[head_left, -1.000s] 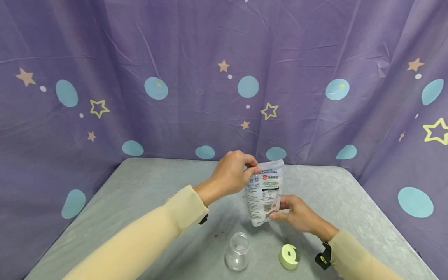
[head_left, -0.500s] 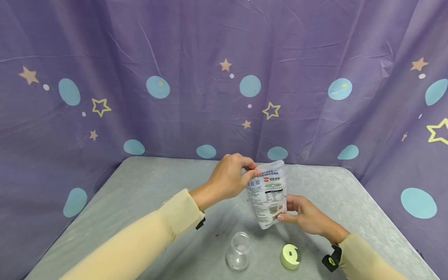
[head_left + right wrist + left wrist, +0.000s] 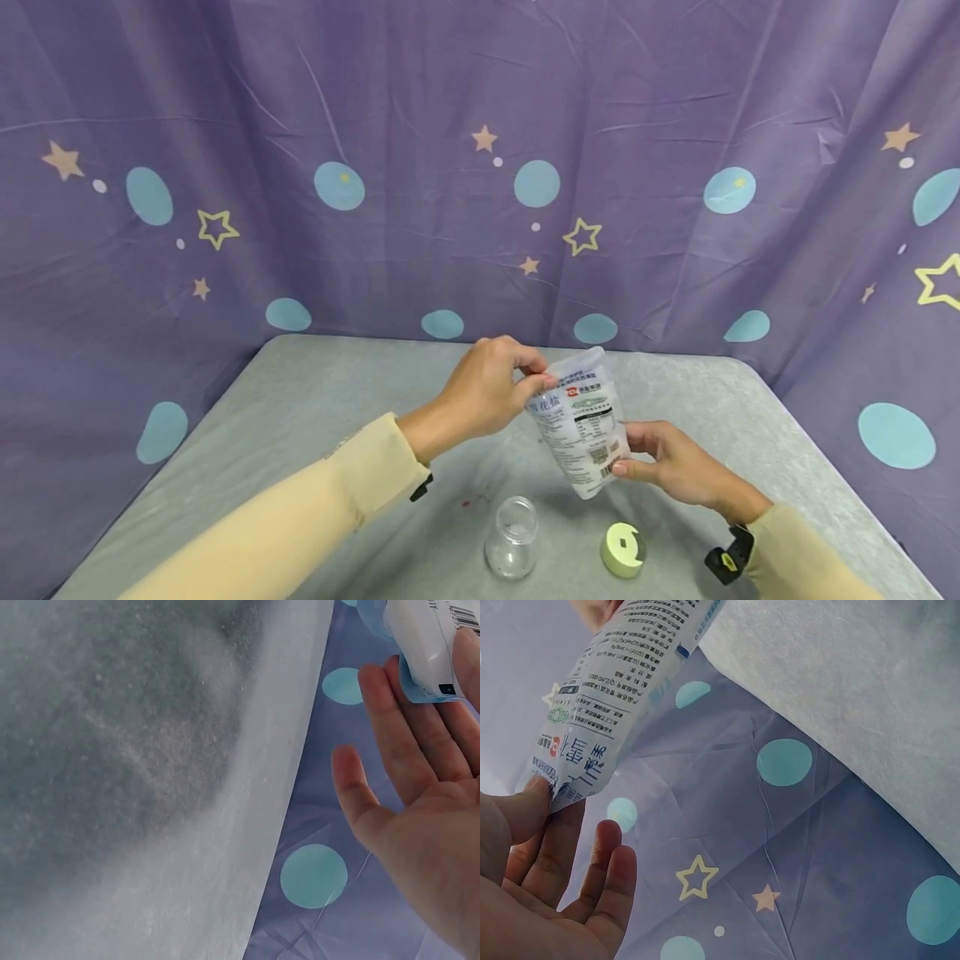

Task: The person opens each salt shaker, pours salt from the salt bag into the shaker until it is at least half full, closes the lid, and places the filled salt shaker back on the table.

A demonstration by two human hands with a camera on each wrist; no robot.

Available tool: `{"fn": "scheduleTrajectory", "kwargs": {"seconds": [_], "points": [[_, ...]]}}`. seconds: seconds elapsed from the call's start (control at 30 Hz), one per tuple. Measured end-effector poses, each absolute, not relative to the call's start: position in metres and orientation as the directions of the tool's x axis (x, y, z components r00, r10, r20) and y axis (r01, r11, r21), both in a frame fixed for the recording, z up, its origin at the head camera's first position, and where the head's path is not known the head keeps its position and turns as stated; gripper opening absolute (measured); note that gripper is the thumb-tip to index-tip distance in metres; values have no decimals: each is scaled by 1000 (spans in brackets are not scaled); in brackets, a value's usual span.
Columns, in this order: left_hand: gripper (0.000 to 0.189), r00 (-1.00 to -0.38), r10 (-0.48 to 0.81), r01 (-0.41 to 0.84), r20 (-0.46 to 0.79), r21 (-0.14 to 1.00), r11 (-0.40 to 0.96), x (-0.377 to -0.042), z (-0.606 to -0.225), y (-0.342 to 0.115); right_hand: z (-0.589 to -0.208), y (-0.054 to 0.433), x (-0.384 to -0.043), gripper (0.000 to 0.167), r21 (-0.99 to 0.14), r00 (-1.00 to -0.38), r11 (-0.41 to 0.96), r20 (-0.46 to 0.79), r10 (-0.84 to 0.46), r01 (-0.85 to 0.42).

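A white printed bag of salt (image 3: 577,425) hangs tilted above the table between both hands. My left hand (image 3: 491,387) pinches its upper left corner between thumb and fingers; in the left wrist view the bag (image 3: 622,690) runs up from that pinch. Lower down, my right hand (image 3: 678,462) holds the bag's bottom right edge, thumb in front and fingers behind. The right wrist view shows only the end of the bag (image 3: 427,645) at the thumb. Below the bag stands a clear jar (image 3: 512,542), its mouth uncovered. Right of the jar lies a light green round lid (image 3: 622,550).
The grey table (image 3: 360,375) reaches back to a purple curtain (image 3: 420,167) with stars and dots. A small red speck (image 3: 466,503) lies on the table left of the jar's mouth.
The bag has tilted, its lower end swinging right and slightly down. My right hand has moved right with it, and my left hand has dropped slightly. The jar and lid stay put.
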State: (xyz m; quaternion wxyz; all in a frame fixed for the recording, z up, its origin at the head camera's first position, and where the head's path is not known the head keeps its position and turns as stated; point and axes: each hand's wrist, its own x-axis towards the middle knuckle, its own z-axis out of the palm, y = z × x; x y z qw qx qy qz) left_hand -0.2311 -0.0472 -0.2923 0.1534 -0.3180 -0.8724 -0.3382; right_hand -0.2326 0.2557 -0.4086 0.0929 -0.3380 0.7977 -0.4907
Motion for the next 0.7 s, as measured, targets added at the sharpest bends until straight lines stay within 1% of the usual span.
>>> {"fn": "scheduleTrajectory", "kwargs": {"seconds": [0.27, 0.53, 0.7], "points": [[14, -740, 456, 669, 494, 472, 575, -226, -293, -51, -406, 261, -229, 33, -875, -729, 237, 172, -663, -422], [15, -755, 454, 652, 474, 467, 597, -218, -296, -55, -402, 265, -225, 34, -881, -696, 205, 175, -696, -427], [17, -761, 457, 646, 460, 480, 593, -213, -297, -56, -401, 269, -223, 33, -884, -692, 201, 170, -701, -421]]}}
